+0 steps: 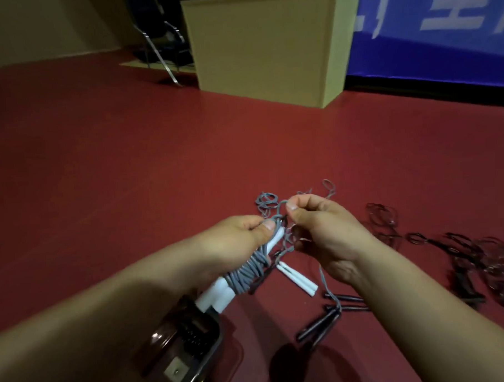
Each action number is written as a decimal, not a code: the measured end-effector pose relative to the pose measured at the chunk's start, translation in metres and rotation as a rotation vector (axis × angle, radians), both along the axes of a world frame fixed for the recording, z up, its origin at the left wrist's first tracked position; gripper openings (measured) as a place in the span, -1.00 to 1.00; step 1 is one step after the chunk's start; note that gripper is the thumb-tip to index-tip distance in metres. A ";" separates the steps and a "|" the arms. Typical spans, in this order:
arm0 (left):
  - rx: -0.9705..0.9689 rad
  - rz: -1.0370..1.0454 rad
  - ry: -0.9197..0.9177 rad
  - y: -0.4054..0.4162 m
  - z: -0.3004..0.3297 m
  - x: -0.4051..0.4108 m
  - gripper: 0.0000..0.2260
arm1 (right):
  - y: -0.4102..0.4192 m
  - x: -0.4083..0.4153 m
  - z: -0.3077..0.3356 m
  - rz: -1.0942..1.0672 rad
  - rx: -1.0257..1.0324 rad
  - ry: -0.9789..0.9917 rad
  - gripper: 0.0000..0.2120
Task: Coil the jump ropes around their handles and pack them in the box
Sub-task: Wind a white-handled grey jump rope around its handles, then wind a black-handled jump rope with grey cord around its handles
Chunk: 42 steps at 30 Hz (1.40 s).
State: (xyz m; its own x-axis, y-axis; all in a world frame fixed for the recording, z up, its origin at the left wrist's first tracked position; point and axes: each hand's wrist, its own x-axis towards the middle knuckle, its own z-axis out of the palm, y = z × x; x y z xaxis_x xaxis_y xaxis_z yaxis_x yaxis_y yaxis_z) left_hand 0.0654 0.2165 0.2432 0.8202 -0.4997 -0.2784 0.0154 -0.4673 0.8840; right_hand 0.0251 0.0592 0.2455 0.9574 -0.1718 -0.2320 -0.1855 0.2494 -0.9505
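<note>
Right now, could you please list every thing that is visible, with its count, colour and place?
white handles: two, white, held together in the left hand
grey rope: one, grey, partly coiled round those handles, the rest loose on the floor
second white handles: two, white, on the floor below the hands
black handles: several, black, on the floor, lower right
dark ropes: a tangle, count unclear, floor at right
cardboard box: one, tan, far centre
chair: one, dark, left of the box
banner: one, blue, far right
left hand: grips the handles
right hand: pinches the rope
</note>
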 end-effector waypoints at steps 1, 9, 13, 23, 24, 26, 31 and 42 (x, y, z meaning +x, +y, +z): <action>0.049 0.040 0.002 0.012 0.001 0.006 -0.67 | 0.014 0.006 -0.001 0.020 -0.003 0.007 -0.81; 0.009 0.260 0.148 0.108 -0.008 0.012 -0.74 | 0.114 0.043 -0.030 0.114 0.061 0.039 -0.82; -0.281 0.570 0.326 0.156 -0.069 -0.013 -0.77 | 0.161 0.049 -0.076 0.240 -0.032 0.179 -0.78; -0.741 1.126 1.048 0.216 -0.206 -0.046 -0.54 | 0.205 0.043 -0.195 0.467 -0.426 0.445 -0.83; -0.727 1.175 1.057 0.216 -0.215 -0.044 -0.53 | 0.207 0.043 -0.204 0.478 -0.438 0.460 -0.86; -0.753 1.216 1.090 0.210 -0.220 -0.039 -0.56 | 0.208 0.046 -0.217 0.465 -0.444 0.471 -0.90; -0.524 1.175 0.888 0.188 -0.223 -0.035 -0.73 | 0.197 0.051 -0.228 0.410 -0.452 0.454 -0.89; 0.020 0.546 0.225 0.088 -0.184 -0.010 -0.78 | 0.110 0.038 -0.157 0.248 -0.553 0.251 -0.93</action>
State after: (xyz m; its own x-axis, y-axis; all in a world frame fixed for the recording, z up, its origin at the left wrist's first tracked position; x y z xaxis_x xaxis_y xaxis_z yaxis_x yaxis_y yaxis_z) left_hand 0.0556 0.3044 0.0593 0.8768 -0.0144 -0.4806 0.4448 -0.3550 0.8223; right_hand 0.0631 0.1695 0.0887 0.9123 -0.1114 -0.3940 -0.4074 -0.3425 -0.8466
